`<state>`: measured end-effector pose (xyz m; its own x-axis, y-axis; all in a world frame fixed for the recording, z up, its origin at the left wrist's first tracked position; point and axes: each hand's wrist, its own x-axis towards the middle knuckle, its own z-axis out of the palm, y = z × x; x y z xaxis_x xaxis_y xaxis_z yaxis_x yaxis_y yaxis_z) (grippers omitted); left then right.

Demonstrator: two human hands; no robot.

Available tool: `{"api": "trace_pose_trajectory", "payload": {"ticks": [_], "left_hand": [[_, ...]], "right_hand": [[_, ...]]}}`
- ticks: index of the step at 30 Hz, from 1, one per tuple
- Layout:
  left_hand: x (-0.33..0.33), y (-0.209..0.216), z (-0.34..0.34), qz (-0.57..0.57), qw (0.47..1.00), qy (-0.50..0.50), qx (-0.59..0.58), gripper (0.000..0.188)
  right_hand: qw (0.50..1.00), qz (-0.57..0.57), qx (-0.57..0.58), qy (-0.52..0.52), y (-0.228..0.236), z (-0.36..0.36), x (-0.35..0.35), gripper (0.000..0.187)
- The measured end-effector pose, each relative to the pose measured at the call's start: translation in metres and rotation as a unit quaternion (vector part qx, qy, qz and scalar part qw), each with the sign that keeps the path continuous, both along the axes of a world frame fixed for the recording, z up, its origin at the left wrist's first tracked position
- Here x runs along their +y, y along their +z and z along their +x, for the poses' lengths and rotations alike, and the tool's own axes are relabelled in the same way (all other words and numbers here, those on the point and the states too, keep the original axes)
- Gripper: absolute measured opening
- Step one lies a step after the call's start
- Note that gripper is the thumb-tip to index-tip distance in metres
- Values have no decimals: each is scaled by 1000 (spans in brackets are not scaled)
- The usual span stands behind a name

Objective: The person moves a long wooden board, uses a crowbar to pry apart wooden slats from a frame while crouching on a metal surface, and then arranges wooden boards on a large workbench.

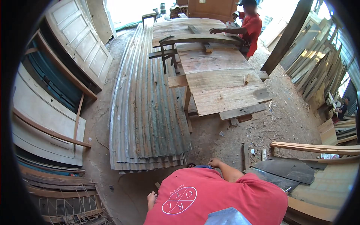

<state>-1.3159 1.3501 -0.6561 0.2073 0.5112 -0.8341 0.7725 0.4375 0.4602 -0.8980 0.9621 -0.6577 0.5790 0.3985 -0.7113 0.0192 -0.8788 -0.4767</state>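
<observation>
nearest us, our red shirt (232,193) with its white round print fills the lower edge and hides part of the floor. our left hand (152,198) is at the shirt's left side, near a small wood piece (157,185); we cannot tell whether it grips anything. our right hand (214,162) is bent in beside the blue cloth (204,166) at the shirt's far edge, fingers partly hidden, so we cannot tell its grip either. to our right, dark boards (288,170) lie flat beside a long pale beam (315,147)

just ahead, a stack of corrugated sheets (150,123) takes up the floor on the left, blocking straight passage there. beside it on the right stands a plank-topped bench (221,86), with a loose board (242,111) jutting at its near end and a small block (246,80) on top. doors (77,41) lean along the left side; a dark slanted post (287,35) stands right of the bench, before leaning scrap planks (318,60)

farther off, a co-worker (253,32) in red stands at the bench, one arm reaching over it, and a stool (149,15) stands beyond the sheets
</observation>
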Motion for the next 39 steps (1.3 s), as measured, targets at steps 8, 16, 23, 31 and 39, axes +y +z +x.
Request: {"api": "trace_pose_trajectory", "payload": {"ticks": [8, 16, 23, 31, 39], "left_hand": [[-2, 9, 10, 60, 996, -63, -35, 33], [-28, 20, -1, -16, 999, 48, -3, 34], [-42, 29, -14, 3, 999, 23, 48, 35], [-51, 33, -1, 18, 998, 55, 38, 30], [-52, -9, -16, 27, 992, 121, 11, 33]], "right_hand": [[999, -18, 44, -5, 29, -2, 9, 38], [999, -13, 49, -12, 24, 14, 19, 37], [997, 18, 76, -9, 22, 26, 33, 35], [995, 40, 94, -22, 9, 37, 34, 32], [994, 53, 94, -4, 6, 43, 36, 31]]}}
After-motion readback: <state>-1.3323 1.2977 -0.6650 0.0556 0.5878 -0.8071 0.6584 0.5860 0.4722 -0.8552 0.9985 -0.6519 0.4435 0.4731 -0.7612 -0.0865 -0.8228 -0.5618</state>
